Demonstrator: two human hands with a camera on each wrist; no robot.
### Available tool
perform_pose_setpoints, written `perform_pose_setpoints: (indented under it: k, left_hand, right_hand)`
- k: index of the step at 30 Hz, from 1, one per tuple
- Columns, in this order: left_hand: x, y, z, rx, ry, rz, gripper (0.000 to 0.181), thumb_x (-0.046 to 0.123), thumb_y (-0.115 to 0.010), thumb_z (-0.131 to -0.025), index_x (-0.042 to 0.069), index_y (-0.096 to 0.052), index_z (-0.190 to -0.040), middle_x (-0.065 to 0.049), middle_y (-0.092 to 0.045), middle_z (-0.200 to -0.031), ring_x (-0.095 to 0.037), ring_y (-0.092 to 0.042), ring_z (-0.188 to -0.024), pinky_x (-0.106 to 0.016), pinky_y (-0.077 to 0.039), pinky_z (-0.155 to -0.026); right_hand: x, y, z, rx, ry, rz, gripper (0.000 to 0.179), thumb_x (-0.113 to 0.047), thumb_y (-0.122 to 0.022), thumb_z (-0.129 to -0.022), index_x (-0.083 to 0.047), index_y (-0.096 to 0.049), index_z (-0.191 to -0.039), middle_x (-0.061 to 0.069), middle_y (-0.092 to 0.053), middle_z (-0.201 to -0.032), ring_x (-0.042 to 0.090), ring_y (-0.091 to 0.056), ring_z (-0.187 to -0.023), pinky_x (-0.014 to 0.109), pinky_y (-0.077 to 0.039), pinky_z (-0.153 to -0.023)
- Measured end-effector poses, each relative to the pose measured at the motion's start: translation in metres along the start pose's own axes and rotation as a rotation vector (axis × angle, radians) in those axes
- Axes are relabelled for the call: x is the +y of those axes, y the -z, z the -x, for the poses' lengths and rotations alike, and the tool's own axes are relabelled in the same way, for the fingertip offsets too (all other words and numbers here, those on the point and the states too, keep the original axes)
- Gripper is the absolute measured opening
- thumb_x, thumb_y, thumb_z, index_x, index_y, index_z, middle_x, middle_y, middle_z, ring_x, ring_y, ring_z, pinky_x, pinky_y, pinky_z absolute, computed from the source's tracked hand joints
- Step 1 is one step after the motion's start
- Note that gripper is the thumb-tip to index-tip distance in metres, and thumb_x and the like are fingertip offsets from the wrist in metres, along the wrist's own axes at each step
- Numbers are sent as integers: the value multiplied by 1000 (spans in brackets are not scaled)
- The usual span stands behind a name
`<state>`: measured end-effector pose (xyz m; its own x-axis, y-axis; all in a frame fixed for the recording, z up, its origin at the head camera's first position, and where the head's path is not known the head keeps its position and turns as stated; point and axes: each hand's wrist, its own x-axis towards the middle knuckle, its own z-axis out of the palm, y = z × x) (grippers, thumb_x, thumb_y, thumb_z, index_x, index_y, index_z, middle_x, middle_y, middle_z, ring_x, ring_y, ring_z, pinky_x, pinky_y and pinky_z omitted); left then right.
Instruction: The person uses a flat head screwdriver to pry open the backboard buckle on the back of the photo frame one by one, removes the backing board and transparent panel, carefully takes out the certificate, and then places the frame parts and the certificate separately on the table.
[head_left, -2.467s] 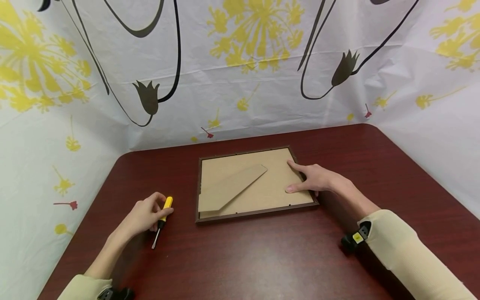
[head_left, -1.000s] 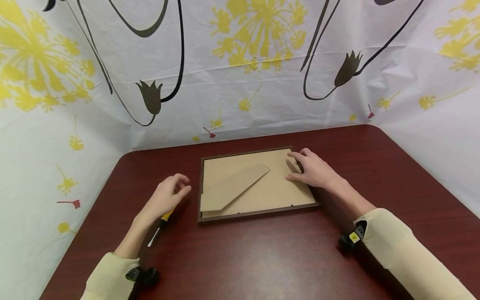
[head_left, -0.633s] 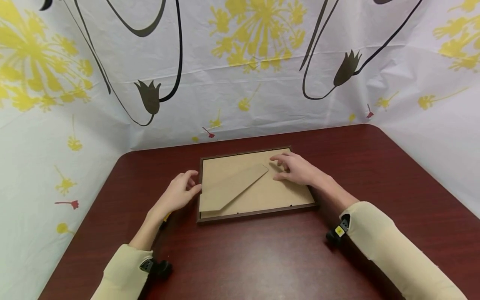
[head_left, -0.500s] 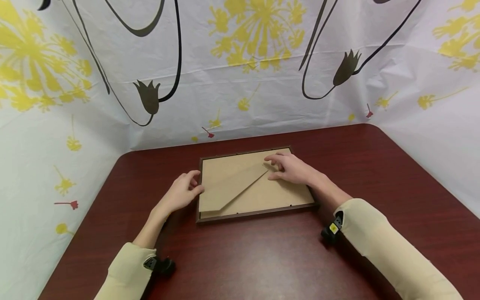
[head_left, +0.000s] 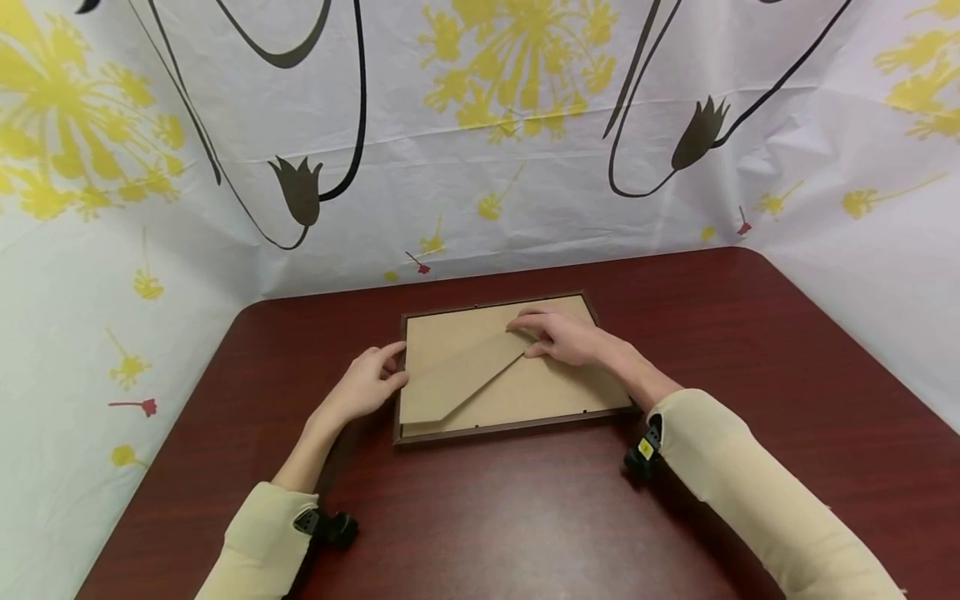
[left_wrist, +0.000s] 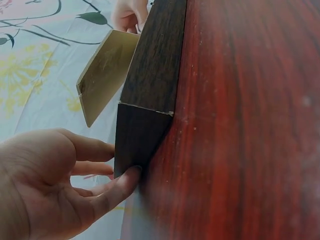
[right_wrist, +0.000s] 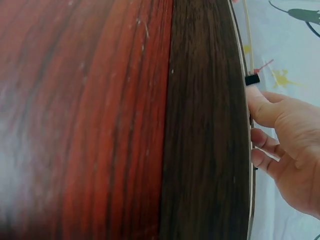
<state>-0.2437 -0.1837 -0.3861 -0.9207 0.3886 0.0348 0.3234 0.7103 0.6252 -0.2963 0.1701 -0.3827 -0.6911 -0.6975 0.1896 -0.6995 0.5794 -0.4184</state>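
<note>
A picture frame [head_left: 525,421] lies face down, its tan backing board [head_left: 555,385] facing up. On the board sits an easel stand [head_left: 450,387], a flat tapered flap; in the left wrist view the easel stand [left_wrist: 107,75] tilts up from the frame at its wide end. My left hand [head_left: 365,385] touches the frame's left side with its fingertips; the thumb presses the dark outer face near a corner in the left wrist view. My right hand [head_left: 562,335] reaches over the board and pinches the narrow end of the stand, thumb on one edge and fingers on the other.
The dark red table [head_left: 487,517] extends around the frame. A white sheet [head_left: 487,192] with flower prints hangs along the back and sides. Small black tabs stick up at the frame's inner edge, one tab [right_wrist: 252,79] close to the right thumb. The screwdriver is hidden by the left arm.
My left hand has let go of the yellow-handled screwdriver and moved right to the frame's left edge. My right hand has left the frame's right side and slid left to the stand's narrow end.
</note>
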Motion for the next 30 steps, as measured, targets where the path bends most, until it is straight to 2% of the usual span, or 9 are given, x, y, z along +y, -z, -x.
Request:
perform_pose_setpoints:
  k: [3,9,18,25,30]
  left_hand:
    - [0,0,0,-8,6,8,56,11,-60,-100,-7,-40,-150,-24,-57,-111,-34,-62,-98,-44,-53,-79]
    - [0,-1,2,-12,23,10,59,13,-59,-101,-8,-35,-151,-23,-56,-111,-28,-57,-92,-39,-48,-76]
    - [-1,-2,2,-16,52,29,58,15,-57,-104,-7,-33,-152,-28,-53,-122,-33,-57,-105,-42,-49,-82]
    - [0,-3,0,-9,34,20,55,12,-55,-104,-10,-34,-150,-31,-54,-123,-29,-52,-90,-39,-45,-77]
    - [-1,-3,0,-10,33,24,54,11,-54,-103,-10,-34,-149,-31,-54,-125,-29,-53,-96,-40,-46,-81]
  right_hand:
    - [-1,0,-4,-6,16,10,41,-8,-74,-92,-2,-64,-131,15,-57,-132,25,-56,-107,42,-45,-90]
    - [2,-2,-8,-18,56,38,38,-5,-73,-91,1,-64,-127,15,-58,-128,28,-57,-115,44,-46,-97]
    - [0,3,-9,1,123,106,35,-4,-75,-90,1,-64,-123,15,-58,-123,30,-57,-115,44,-45,-101]
    - [1,14,-8,16,123,135,36,-4,-76,-88,0,-64,-123,16,-58,-124,31,-57,-117,45,-44,-102]
    - [10,21,-1,30,122,160,38,-3,-77,-86,0,-65,-122,16,-59,-122,32,-58,-114,47,-44,-100]
